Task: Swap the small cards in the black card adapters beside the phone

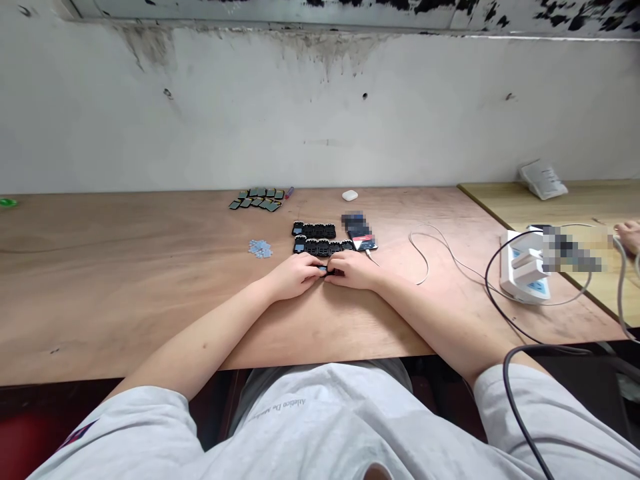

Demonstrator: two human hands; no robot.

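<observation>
Small black part (323, 270): in the head view, it lies between the two hands, just on the near side of the black rows; a pale-blue patch shows on it, the rest hidden by fingers.
Left hand (295, 275): curled, thumb and fingertips pinching the left end of the part.
Right hand (354, 269): curled likewise, fingers closed about the right end; the exact contact is covered.
Fingertip work: best done, I judge, with light, even pressure from both sides, the part kept level and low over the wood and the blue patch square to its frame.
Black rows (314, 231): two, one beyond the other, each with a pale-blue patch at its left end; the nearer sits just past the fingers, so a forward slip could nudge it.
Pale-blue pieces (260, 249): a loose pile on the left, with bare wood around it.
Green-grey plates (257, 199): grouped at the far left of the rows, well apart from the hands.
Phone (364, 233): beyond the right hand, its white cable (427, 263) limiting sweeps to the right.
Table (150, 287): wide open on the left; its near edge runs under both forearms.
</observation>
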